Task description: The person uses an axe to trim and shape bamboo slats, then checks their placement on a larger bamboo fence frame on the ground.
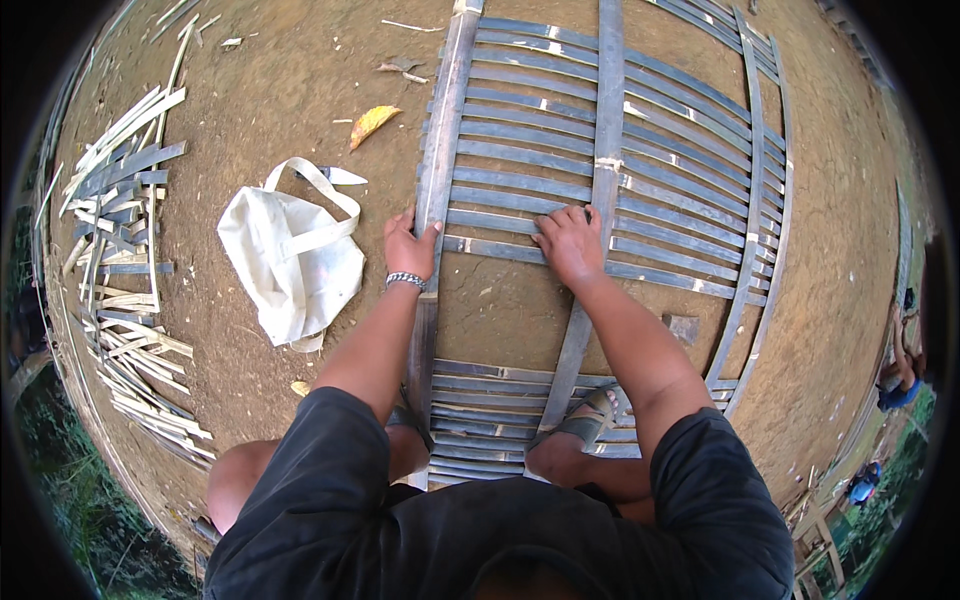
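A large frame of dark bamboo slats (520, 160) lies on the ground before me, its slats crossing several long rails. At its left side my left hand (408, 250) is closed on the edge of the left bamboo rail (445, 140), thumb on the rail's top. My right hand (572, 245) is closed with bent fingers over a bamboo slat (490, 221) beside the middle rail (607, 110); its fingertips are partly hidden. Nearer me, a bare gap parts these slats from another group of slats (480, 405) by my feet.
A white cloth bag (285, 250) lies left of the frame, with a knife (343, 177) by its handles. Loose bamboo strips (140, 340) are heaped farther left. A yellow leaf (373, 126) lies on the dirt. My sandalled foot (580, 425) rests at the frame's near part.
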`<move>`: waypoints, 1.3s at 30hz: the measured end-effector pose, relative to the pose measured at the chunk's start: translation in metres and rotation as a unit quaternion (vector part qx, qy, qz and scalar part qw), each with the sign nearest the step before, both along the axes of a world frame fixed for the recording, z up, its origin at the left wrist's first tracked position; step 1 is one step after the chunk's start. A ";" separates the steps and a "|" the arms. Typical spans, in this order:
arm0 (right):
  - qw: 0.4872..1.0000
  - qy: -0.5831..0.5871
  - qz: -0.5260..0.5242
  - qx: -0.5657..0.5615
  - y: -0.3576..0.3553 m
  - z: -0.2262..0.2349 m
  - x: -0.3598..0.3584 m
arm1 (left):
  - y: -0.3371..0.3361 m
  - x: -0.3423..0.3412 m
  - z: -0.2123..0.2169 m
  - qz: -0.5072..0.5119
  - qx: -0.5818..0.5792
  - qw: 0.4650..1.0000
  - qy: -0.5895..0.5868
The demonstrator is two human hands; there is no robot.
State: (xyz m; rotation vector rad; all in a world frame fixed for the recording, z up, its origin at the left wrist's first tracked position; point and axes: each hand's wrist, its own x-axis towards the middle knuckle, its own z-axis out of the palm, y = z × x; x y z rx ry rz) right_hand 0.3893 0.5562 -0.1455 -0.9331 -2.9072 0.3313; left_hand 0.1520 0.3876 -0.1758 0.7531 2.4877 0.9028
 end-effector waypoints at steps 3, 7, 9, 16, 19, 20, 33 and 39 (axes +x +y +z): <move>1.000 -0.005 0.005 -0.015 0.002 0.000 0.001 | 0.001 0.000 0.004 -0.008 0.000 1.000 -0.009; 1.000 -0.004 0.013 -0.017 -0.003 0.005 -0.004 | -0.010 -0.006 -0.001 -0.009 0.036 0.999 0.017; 0.999 0.023 0.035 -0.017 -0.015 0.010 -0.003 | -0.016 0.000 0.004 0.002 0.029 0.999 0.025; 0.997 -0.029 0.048 -0.059 -0.036 0.012 -0.005 | -0.028 0.020 0.016 0.050 -0.013 0.998 0.031; 0.997 -0.015 0.043 -0.068 -0.035 0.008 -0.006 | -0.030 0.021 0.008 0.050 0.011 0.998 0.044; 0.996 -0.010 0.041 -0.073 -0.035 0.006 -0.005 | -0.030 0.021 0.006 0.046 0.021 0.998 0.044; 0.997 0.025 0.001 -0.077 -0.039 0.001 -0.008 | -0.023 0.023 0.011 0.037 -0.008 0.999 0.023; 0.996 0.033 -0.003 -0.078 -0.042 -0.002 -0.009 | -0.030 0.016 -0.001 0.018 0.021 0.998 0.050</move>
